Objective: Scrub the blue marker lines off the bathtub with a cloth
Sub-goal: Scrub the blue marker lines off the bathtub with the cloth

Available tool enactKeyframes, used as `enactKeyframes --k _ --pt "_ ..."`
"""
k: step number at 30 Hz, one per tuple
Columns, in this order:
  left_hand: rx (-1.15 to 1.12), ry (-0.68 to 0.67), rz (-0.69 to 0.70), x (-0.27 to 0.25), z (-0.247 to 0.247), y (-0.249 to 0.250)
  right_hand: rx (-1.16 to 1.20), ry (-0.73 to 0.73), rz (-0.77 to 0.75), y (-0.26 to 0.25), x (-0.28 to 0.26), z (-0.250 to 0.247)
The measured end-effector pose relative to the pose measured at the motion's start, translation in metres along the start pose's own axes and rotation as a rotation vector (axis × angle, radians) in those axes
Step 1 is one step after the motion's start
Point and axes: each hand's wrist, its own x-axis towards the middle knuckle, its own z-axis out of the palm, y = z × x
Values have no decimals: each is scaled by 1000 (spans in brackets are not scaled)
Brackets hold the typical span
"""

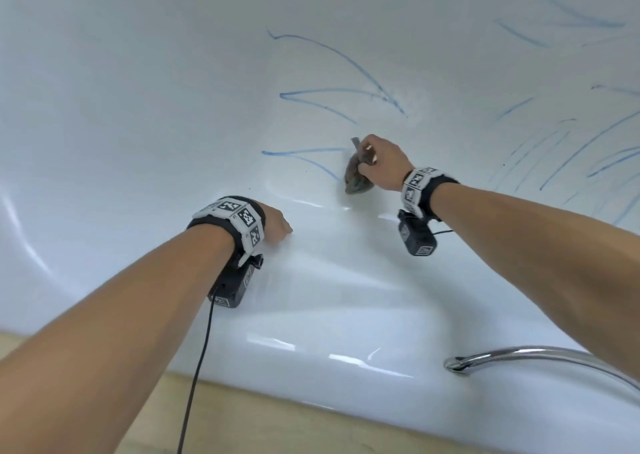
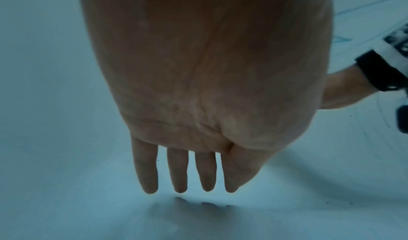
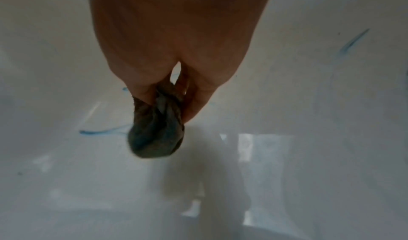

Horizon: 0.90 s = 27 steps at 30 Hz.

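Beside the bathtub [image 1: 138, 124] wall curve, right hand [image 1: 384, 164] grips cloth [image 1: 356, 180].

A white bathtub [image 1: 138, 107] bears blue marker lines [image 1: 332, 93], with a bunched grey cloth [image 1: 356, 180] against its wall.

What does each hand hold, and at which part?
The right hand grips the bunched grey cloth at its gathered top, the wad hanging below. The left hand holds nothing, fingers straight.
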Motion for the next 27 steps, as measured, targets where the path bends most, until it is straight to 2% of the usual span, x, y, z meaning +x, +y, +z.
enactKeyframes --k 2,7,9,12,14,20,24,27 --pt "-37 2 -24 -5 1 -9 -109 3 -58 10 -9 -9" --pt "-9 9 -51 -6 6 -17 -578 -276 -253 34 -20 -10" --pt "-4 18 -46 -3 5 -17 -664 -311 -300 38 -19 -6" --pt "53 20 -53 4 4 -12 -652 -243 -327 37 -16 8" --pt "143 21 -65 9 6 -10 -627 -173 -281 36 -11 19" --pt "157 -75 -12 12 -2 -29 -406 -156 -171 48 -10 49" --pt "196 -65 33 14 0 -57 -349 -352 -254 44 -19 58" --pt "266 2 55 21 13 -81 -438 -563 -419 37 -18 64"
